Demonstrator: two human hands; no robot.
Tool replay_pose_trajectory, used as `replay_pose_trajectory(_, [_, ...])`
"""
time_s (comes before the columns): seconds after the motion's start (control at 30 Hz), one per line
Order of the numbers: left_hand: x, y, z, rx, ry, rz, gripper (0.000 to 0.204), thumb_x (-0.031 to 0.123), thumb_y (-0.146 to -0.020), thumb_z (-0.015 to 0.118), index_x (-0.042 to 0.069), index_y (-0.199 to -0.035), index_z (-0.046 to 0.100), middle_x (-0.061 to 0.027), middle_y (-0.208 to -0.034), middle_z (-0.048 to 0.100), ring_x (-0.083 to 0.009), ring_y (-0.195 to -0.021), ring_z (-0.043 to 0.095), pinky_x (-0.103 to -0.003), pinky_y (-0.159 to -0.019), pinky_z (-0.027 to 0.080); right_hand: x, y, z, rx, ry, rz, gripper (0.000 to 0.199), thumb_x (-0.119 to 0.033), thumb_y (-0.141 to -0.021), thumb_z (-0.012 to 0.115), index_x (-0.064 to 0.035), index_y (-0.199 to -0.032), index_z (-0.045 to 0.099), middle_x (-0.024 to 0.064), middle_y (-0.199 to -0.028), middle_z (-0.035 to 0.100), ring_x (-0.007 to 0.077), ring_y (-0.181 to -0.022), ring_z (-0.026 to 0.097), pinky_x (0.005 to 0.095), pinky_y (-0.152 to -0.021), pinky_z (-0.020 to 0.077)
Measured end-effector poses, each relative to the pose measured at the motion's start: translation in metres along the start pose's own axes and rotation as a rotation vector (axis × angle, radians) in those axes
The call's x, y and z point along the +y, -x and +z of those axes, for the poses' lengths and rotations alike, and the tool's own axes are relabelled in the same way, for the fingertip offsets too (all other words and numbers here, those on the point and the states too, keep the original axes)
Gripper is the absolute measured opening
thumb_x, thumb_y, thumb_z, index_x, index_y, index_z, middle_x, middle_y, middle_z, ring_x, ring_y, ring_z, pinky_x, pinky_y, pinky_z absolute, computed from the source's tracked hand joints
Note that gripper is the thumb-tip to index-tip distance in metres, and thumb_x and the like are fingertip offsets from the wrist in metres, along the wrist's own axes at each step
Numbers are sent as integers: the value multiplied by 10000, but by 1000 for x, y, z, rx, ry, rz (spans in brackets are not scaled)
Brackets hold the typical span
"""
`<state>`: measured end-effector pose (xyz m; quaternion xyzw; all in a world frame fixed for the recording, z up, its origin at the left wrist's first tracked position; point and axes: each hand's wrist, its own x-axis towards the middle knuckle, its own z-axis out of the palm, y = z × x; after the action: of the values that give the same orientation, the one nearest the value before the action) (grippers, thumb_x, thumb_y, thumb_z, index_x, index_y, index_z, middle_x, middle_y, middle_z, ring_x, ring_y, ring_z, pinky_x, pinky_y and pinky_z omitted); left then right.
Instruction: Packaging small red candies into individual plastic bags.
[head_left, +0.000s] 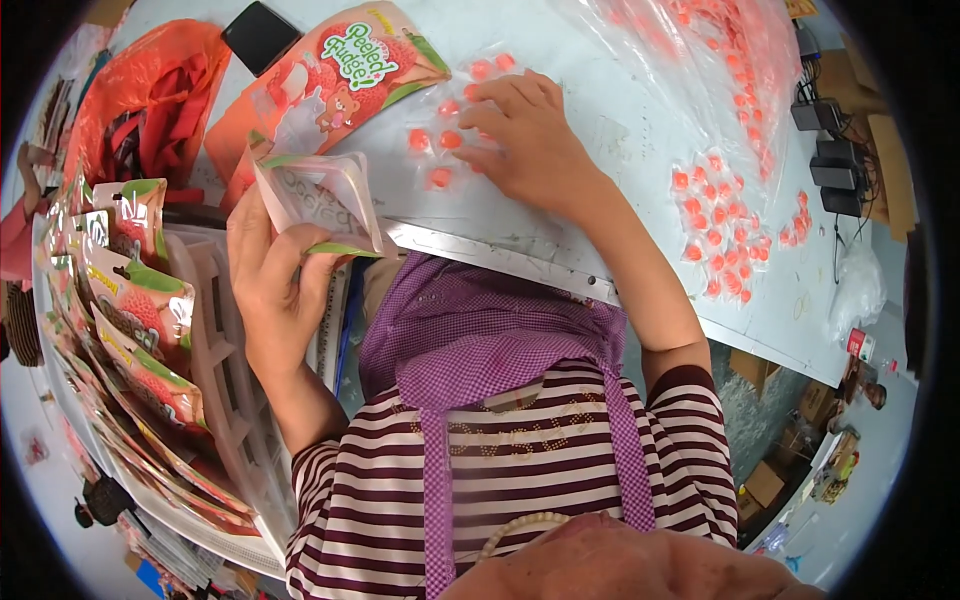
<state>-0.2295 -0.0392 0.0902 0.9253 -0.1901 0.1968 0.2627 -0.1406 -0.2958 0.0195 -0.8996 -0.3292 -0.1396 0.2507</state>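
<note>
At the table's near edge, my left hand [272,275] grips a stand-up candy pouch [372,205] by its side, thumb and fingers on opposite walls. The pouch's mouth gapes toward me, showing a pale inside and green trim; its contents cannot be made out. My right hand [530,145] lies palm down with fingers spread over several red candies [420,140] in transparent wrappers. Some candies are partly hidden beneath the fingers. Just beyond the held pouch, a larger red-and-pink printed bag [300,100] lies flat.
Many filled-looking printed pouches [145,310] stand in a white crate [215,330] at left. An orange plastic bag [150,90] and black phone [260,37] lie beyond. Wrapped candies [715,225] and a large transparent candy bag [690,70] cover the right side; black adapters [838,165] line its edge.
</note>
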Motion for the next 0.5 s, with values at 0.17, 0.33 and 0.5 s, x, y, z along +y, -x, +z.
replay_pose_trajectory(0.17, [2, 0, -2, -1, 4, -8, 172, 121, -690, 688, 9, -784, 598, -247, -1138, 523, -385, -1042, 492, -427, -881, 387, -4, -11, 7, 33, 26, -44, 229, -225, -761, 663, -123, -957, 605, 65, -1089, 534, 255, -1098, 446, 436, -1006, 263])
replay_pose_trajectory(0.33, [2, 1, -3, 10, -1, -17, 172, 123, -688, 689, 12, -782, 597, -248, -1135, 524, -383, -1040, 493, -424, -879, 389, -3, -18, 13, -2, 84, -50, 223, -235, -777, 634, -135, -973, 598, 25, -1117, 538, 230, -1145, 433, 439, -1036, 224])
replay_pose_trajectory(0.5, [2, 1, -3, 5, 1, -24, 174, 126, -687, 691, 15, -784, 598, -242, -1136, 526, -380, -1045, 493, -423, -881, 389, -1, -17, 14, -110, 168, -26, 228, -235, -772, 628, -139, -977, 598, 8, -1118, 550, 216, -1163, 428, 434, -1047, 208])
